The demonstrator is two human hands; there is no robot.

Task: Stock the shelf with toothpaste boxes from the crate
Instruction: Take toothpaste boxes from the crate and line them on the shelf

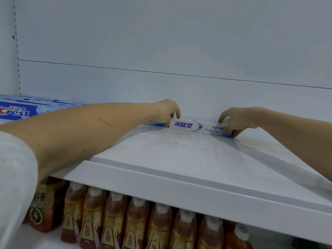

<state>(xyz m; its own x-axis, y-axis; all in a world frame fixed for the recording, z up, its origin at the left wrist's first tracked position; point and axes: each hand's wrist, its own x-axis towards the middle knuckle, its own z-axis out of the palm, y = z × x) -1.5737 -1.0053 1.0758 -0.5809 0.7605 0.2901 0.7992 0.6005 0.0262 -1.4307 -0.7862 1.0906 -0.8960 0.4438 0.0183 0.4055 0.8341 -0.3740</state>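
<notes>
A white and blue toothpaste box [190, 127] with Chinese lettering lies lengthwise at the back of the white shelf [179, 151], against the rear wall. My left hand [168, 109] pinches its left end from above. My right hand [235, 119] grips its right end, fingers wrapped over the top and front. Just left of it, the end of another box [155, 122] shows under my left wrist. A blue Crest toothpaste box [19, 110] lies at the shelf's far left. The crate is out of view.
The shelf's front lip [179, 184] runs across the lower half of the view. Below it stands a row of several amber drink bottles [136, 223] with white caps, and a dark carton [45, 209] at the left. A slotted upright [17, 51] runs up the left wall.
</notes>
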